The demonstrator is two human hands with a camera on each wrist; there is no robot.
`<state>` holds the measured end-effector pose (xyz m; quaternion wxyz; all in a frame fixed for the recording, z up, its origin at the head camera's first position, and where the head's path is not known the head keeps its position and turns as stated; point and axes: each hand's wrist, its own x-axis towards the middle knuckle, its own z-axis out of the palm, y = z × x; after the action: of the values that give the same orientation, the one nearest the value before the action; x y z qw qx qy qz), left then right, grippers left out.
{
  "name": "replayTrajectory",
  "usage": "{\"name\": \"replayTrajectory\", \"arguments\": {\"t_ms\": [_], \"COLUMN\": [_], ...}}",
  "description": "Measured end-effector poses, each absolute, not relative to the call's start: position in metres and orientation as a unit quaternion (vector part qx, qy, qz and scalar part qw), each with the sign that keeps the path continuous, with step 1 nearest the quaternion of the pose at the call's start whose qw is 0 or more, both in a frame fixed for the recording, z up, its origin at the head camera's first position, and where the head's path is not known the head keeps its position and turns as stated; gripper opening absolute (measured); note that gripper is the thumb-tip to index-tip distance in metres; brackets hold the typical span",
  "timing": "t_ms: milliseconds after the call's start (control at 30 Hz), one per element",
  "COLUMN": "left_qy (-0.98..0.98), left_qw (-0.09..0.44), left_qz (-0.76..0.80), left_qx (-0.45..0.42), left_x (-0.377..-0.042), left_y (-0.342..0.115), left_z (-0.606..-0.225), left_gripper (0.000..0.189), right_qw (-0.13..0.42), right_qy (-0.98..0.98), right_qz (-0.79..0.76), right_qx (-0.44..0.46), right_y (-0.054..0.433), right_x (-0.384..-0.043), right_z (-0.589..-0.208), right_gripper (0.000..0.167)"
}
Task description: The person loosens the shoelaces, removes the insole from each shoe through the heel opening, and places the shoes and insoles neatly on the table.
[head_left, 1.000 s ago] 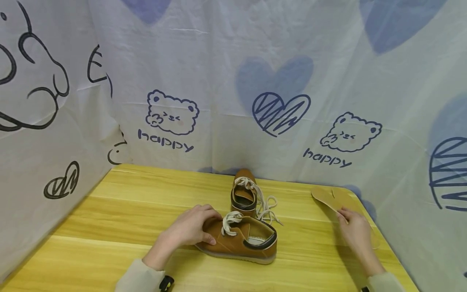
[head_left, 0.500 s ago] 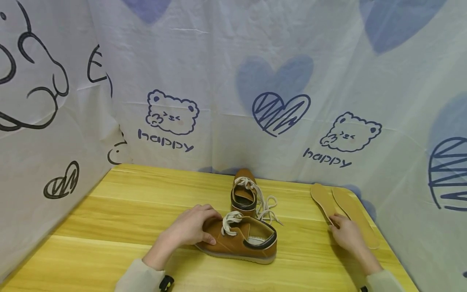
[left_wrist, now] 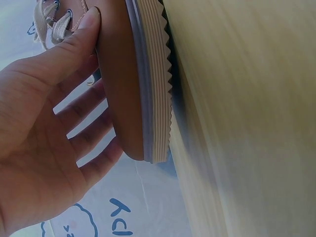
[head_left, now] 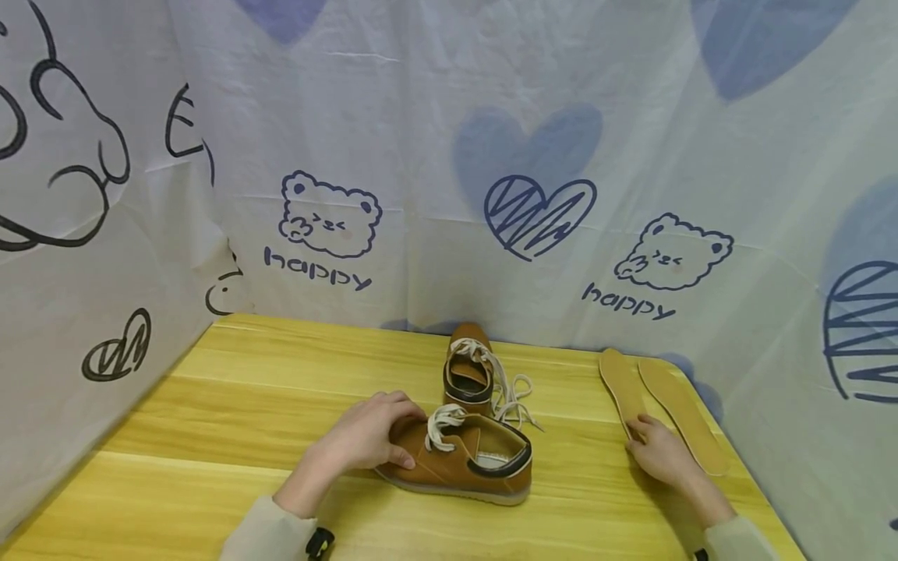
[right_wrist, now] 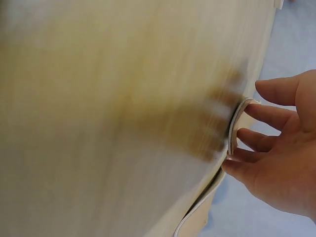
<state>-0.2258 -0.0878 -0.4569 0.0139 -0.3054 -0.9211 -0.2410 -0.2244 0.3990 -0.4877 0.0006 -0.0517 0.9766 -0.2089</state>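
Observation:
A brown lace-up shoe [head_left: 449,471] sits on the table with its toe to the left. My left hand [head_left: 368,436] grips that toe; in the left wrist view, thumb and fingers lie on opposite sides of the shoe [left_wrist: 118,94]. At the right, a tan insole [head_left: 620,382] lies flat or nearly so, with my right hand [head_left: 661,452] at its near end. The right wrist view has the fingertips touching the edge of the insole [right_wrist: 234,128], while the thumb stays apart from it. A second insole [head_left: 684,413] lies just right of the first.
Behind the gripped shoe stands its brown mate [head_left: 468,370], toe toward the back, with loose white laces [head_left: 515,401] trailing right. The yellow wood-grain table [head_left: 231,405] ends at printed white cloth [head_left: 421,257] at the back and sides.
My right hand has moved left and lowered the insole it was holding beside the other one; its thumb is now off it. The left hand and shoe have stayed put.

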Motion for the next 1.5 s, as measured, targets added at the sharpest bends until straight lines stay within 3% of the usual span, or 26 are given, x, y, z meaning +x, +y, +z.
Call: {"name": "replayTrajectory", "arguments": {"t_ms": [167,400,533,700,867,1000,1267,1500], "left_qy": [-0.921,-0.922,-0.922,-0.922,-0.922,-0.922,-0.922,-0.922], "left_qw": [0.015,0.016,0.015,0.017,0.020,0.019,0.018,0.018], "left_qz": [-0.238,-0.239,-0.240,-0.240,-0.239,-0.238,-0.237,-0.237], "left_qx": [-0.309,-0.303,-0.302,-0.304,-0.306,-0.306,-0.306,-0.305], "left_x": [-0.226,-0.226,-0.226,-0.225,-0.225,-0.226,-0.226,-0.226], "left_y": [-0.088,-0.088,-0.088,-0.088,-0.088,-0.088,-0.088,-0.088], "left_z": [-0.457,-0.457,-0.457,-0.456,-0.457,-0.457,-0.457,-0.457], "left_gripper": [0.061,0.062,0.062,0.061,0.061,0.062,0.061,0.062], "right_qw": [-0.027,-0.172,-0.265,-0.304,-0.283,-0.234,-0.108,-0.049], "right_qy": [0.973,0.929,0.878,0.824,0.800,0.807,0.835,0.870], "right_qz": [-0.226,-0.325,-0.390,-0.451,-0.472,-0.463,-0.421,-0.367], "right_qx": [-0.044,-0.039,-0.080,-0.159,-0.240,-0.283,-0.338,-0.324], "right_y": [0.398,0.386,0.366,0.337,0.310,0.293,0.270,0.261], "right_x": [-0.224,-0.221,-0.218,-0.211,-0.205,-0.199,-0.192,-0.190], "right_z": [-0.487,-0.479,-0.473,-0.463,-0.459,-0.461,-0.468,-0.472], "right_gripper": [0.049,0.042,0.037,0.040,0.047,0.053,0.066,0.076]}}
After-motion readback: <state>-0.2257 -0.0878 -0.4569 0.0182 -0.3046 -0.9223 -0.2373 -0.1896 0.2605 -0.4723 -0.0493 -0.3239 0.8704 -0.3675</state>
